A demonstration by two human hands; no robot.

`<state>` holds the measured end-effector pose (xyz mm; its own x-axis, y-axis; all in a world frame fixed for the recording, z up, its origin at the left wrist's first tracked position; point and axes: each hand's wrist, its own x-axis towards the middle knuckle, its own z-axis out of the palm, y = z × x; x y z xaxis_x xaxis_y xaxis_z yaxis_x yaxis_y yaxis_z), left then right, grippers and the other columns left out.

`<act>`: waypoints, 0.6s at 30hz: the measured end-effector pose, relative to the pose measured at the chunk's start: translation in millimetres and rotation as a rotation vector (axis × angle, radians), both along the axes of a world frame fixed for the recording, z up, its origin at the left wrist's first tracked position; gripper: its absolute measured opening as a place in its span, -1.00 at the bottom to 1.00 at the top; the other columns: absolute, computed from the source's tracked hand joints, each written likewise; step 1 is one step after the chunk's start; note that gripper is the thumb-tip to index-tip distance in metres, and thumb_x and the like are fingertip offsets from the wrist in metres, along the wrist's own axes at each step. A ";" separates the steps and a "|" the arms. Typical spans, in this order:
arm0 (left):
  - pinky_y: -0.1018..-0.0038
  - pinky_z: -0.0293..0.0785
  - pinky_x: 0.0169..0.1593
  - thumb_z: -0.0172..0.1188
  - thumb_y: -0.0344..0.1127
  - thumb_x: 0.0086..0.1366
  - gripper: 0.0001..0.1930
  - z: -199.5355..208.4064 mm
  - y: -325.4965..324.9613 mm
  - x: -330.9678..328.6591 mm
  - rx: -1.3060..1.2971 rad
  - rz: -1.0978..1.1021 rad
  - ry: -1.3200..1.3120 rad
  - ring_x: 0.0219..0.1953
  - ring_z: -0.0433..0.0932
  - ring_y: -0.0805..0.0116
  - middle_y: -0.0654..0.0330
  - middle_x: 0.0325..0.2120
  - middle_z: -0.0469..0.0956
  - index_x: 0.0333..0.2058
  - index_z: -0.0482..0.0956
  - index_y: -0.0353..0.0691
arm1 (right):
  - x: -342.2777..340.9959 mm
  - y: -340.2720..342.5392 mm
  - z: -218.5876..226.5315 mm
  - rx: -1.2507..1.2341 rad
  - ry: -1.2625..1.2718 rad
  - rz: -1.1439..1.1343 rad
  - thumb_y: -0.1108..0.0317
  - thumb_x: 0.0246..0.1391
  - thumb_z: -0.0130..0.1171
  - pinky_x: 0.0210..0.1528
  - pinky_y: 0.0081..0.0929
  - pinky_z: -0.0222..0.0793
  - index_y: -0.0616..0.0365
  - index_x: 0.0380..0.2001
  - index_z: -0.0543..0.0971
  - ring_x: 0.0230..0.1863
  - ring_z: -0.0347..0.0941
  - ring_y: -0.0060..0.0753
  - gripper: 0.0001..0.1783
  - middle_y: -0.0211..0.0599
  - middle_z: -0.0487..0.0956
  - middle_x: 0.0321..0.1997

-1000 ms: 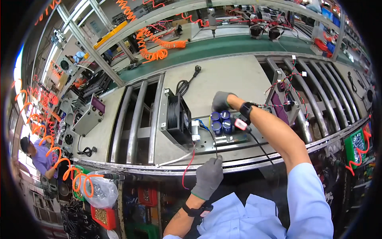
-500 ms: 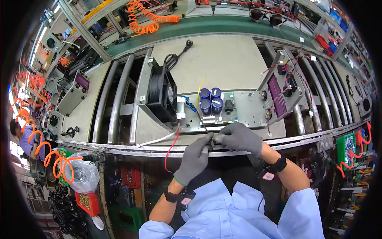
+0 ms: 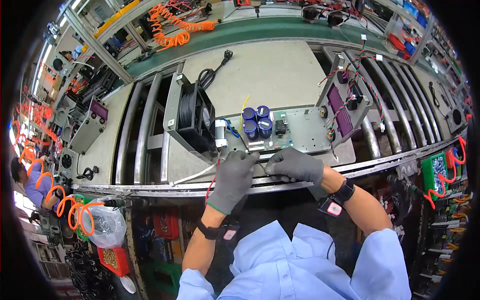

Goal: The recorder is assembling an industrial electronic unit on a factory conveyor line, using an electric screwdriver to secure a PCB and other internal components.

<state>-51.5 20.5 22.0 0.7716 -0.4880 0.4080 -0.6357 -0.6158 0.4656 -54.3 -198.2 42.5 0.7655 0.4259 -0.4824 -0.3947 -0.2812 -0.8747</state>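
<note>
An open metal chassis (image 3: 300,143) lies in front of me, with a black fan (image 3: 197,117) upright at its left end. On its circuit board stand several purple-blue capacitors (image 3: 258,122). My left hand (image 3: 234,176), grey-gloved, is closed at the chassis's near edge, where a thin dark wire (image 3: 243,142) runs down into its fingers. My right hand (image 3: 296,166), also gloved, pinches close beside it over the bench's metal edge. Whatever sits between its fingertips is hidden. A red wire (image 3: 212,186) hangs beside my left wrist, and a yellow wire (image 3: 245,105) stands up behind the capacitors.
The chassis rests on a pale board (image 3: 267,70) over steel rollers (image 3: 145,132). A black power plug cord (image 3: 212,72) lies at the back. Twisted wires (image 3: 357,75) rise from the right end panel. A red screw bin (image 3: 114,260) and another person (image 3: 37,182) are at left.
Both hands have moved up slightly toward the chassis, the left shifting left and covering more of the dark wire. The whole view has shifted a little.
</note>
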 end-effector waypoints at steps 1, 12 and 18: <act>0.19 0.51 -0.21 0.18 -0.50 0.17 -0.71 -1.1 -1.3 1.0 0.043 -0.011 -0.050 -0.28 0.56 -0.02 0.01 -0.33 0.55 -0.10 0.65 -0.21 | 1.5 1.6 2.1 0.002 0.020 0.000 0.07 0.11 0.31 -0.65 -0.62 0.12 0.15 -0.58 0.64 -0.69 0.26 -0.70 -0.63 -0.50 0.46 -0.71; 0.19 0.50 -0.13 0.17 -0.55 0.14 -0.72 -13.1 -2.3 6.4 -0.071 -0.011 -0.004 -0.19 0.51 0.01 0.05 -0.33 0.50 -0.15 0.61 -0.18 | 12.7 18.5 -8.9 -0.080 -0.133 0.083 0.09 0.10 0.31 -0.62 -0.56 0.18 0.22 -0.59 0.65 -0.67 0.26 -0.69 -0.60 -0.50 0.49 -0.69; 0.19 0.51 -0.10 0.17 -0.56 0.09 -0.69 -17.6 -2.3 8.1 -0.068 0.016 0.002 -0.15 0.50 0.01 0.07 -0.33 0.48 -0.16 0.58 -0.16 | 4.6 8.5 -5.7 -0.099 0.056 0.058 0.13 0.10 0.27 -0.63 -0.61 0.20 0.13 -0.59 0.62 -0.67 0.27 -0.70 -0.67 -0.54 0.48 -0.65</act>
<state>-43.4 18.2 4.4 0.7801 -0.4469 0.4379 -0.6248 -0.5928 0.5080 -49.7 -189.7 36.8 0.7118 0.4167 -0.5654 -0.4224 -0.3892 -0.8186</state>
